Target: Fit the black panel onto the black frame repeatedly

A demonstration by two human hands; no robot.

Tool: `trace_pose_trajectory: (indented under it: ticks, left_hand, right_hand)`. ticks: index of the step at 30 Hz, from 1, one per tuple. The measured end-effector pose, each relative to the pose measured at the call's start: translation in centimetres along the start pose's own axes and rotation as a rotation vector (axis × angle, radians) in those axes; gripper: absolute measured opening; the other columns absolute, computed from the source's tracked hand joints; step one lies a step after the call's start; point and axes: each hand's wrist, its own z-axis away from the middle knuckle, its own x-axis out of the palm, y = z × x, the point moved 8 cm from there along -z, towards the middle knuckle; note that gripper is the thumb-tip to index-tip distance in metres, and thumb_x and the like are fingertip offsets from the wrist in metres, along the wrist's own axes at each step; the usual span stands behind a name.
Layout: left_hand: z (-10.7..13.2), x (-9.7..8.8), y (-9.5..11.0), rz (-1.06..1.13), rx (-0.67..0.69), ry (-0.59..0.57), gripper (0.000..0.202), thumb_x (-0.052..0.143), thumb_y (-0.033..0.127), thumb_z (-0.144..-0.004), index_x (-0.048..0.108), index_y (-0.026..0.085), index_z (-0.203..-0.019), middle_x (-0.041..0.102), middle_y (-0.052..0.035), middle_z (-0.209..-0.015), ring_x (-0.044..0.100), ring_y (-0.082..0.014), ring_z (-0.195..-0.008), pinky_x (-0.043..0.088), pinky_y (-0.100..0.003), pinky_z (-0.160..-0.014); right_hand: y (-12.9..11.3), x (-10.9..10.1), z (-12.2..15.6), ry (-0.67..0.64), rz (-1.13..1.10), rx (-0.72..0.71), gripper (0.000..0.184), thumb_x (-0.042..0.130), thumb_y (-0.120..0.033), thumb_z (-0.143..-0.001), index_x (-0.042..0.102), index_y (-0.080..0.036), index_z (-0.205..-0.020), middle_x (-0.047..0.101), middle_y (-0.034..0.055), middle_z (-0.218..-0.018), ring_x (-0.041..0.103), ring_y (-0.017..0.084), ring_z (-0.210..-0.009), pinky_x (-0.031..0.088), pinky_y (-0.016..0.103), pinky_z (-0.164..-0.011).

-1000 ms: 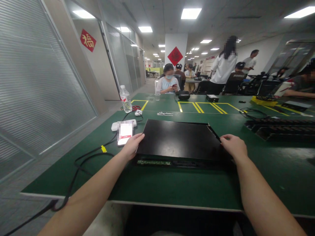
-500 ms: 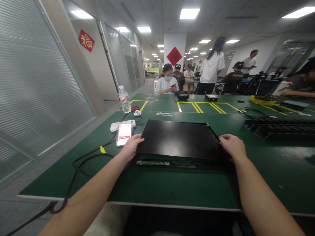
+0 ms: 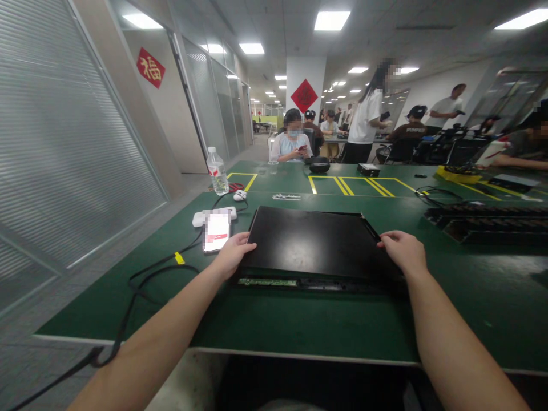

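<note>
1. Just changed: the black display panel (image 3: 312,240) sits slightly further toward 3 o'clock over its black frame (image 3: 342,286); a dark strip shows past its edge at 10 o'clock. I judge this a small adjustment of panel against frame, not a lift.
2. My left hand (image 3: 234,251), at 9 o'clock, holds the panel's edge, thumb on top; the fingers beneath are mostly hidden.
3. My right hand (image 3: 405,249), at 3 o'clock, has its fingers curled in close at the rim. Whether they grip panel or frame, I cannot tell.
4. Near side, 7 o'clock: a green circuit board strip (image 3: 268,282) lies exposed; panel not covering it. All rests on the green table (image 3: 308,325) before me.
5. Against the earlier frame: left thumb reaches further over the panel, right fingertips slightly inward. Phone (image 3: 217,231) unmoved at 9 to 10 o'clock.
</note>
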Motion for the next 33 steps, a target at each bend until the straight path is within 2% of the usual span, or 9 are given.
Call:
trace_pose_trajectory:
  ticks: [7, 14, 23, 28, 33]
  left_hand:
    - [-0.1, -0.3, 0.0, 0.02, -0.001, 0.032, 0.036, 0.076, 0.001, -0.07, 0.07, 0.013, -0.103, 0.082, -0.0112, -0.095, 0.079, -0.0251, -0.088, 0.063, -0.031, -0.075]
    - [-0.3, -0.4, 0.0, 0.011, 0.003, 0.041, 0.035, 0.073, 0.0, -0.069, 0.07, 0.014, -0.1, 0.081, -0.0093, -0.091, 0.079, -0.0239, -0.085, 0.062, -0.029, -0.069]
    - [-0.3, -0.3, -0.1, 0.01, 0.007, 0.013, 0.037, 0.077, 0.002, -0.066, 0.068, 0.014, -0.099, 0.08, -0.0093, -0.09, 0.078, -0.0244, -0.082, 0.061, -0.031, -0.071]
    - [-0.4, -0.4, -0.2, 0.004, 0.017, 0.029, 0.036, 0.076, 0.001, -0.066, 0.07, 0.014, -0.099, 0.08, -0.0099, -0.091, 0.078, -0.0238, -0.082, 0.061, -0.03, -0.07]
    - [-0.3, 0.0, -0.3, 0.019, -0.003, -0.004, 0.043, 0.077, 0.002, -0.067, 0.072, 0.014, -0.108, 0.081, -0.0107, -0.093, 0.079, -0.0263, -0.084, 0.062, -0.033, -0.072]
  right_hand:
    - [0.8, 0.3, -0.4, 0.001, 0.072, 0.009, 0.028, 0.06, -0.036, -0.078, 0.081, -0.025, -0.092, 0.079, 0.0085, -0.095, 0.07, 0.026, -0.085, 0.05, 0.034, -0.072]
    - [1.0, 0.9, -0.5, -0.053, 0.072, 0.018, 0.03, 0.059, -0.036, -0.078, 0.081, -0.024, -0.095, 0.076, 0.0066, -0.079, 0.069, 0.024, -0.072, 0.05, 0.035, -0.071]
    - [0.9, 0.9, -0.6, -0.047, 0.057, 0.021, 0.029, 0.06, -0.035, -0.077, 0.081, -0.024, -0.093, 0.075, 0.0064, -0.075, 0.069, 0.024, -0.07, 0.05, 0.035, -0.07]
    - [0.7, 0.5, -0.5, -0.028, 0.073, 0.011, 0.03, 0.059, -0.035, -0.078, 0.081, -0.024, -0.095, 0.077, 0.0073, -0.084, 0.07, 0.026, -0.078, 0.049, 0.035, -0.071]
    - [1.2, 1.2, -0.9, -0.07, 0.078, 0.008, 0.03, 0.059, -0.036, -0.078, 0.081, -0.024, -0.094, 0.075, 0.0074, -0.077, 0.068, 0.026, -0.072, 0.049, 0.036, -0.069]
